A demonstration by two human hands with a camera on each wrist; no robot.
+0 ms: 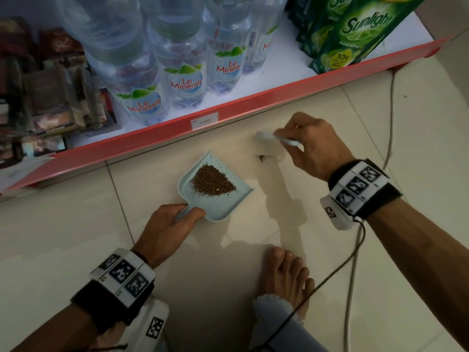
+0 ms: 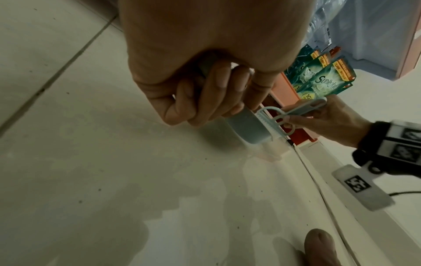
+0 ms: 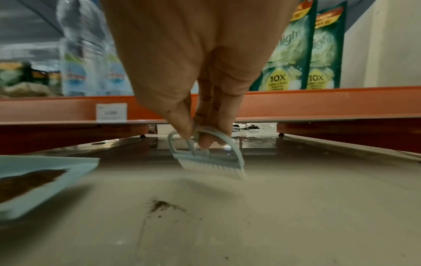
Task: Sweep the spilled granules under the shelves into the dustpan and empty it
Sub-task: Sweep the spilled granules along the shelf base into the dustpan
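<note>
A small shop: a red-edged shelf point(image 1: 279, 85) with a price label point(image 1: 204, 120) carries rows of water bottles point(image 1: 182, 80) and green dish-soap pouches point(image 1: 355, 34), above a pale tiled floor point(image 1: 380, 128).

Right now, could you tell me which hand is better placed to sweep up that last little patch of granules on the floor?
The right hand: it already holds the brush just beyond the patch. The left hand is busy gripping the dustpan handle.
</note>
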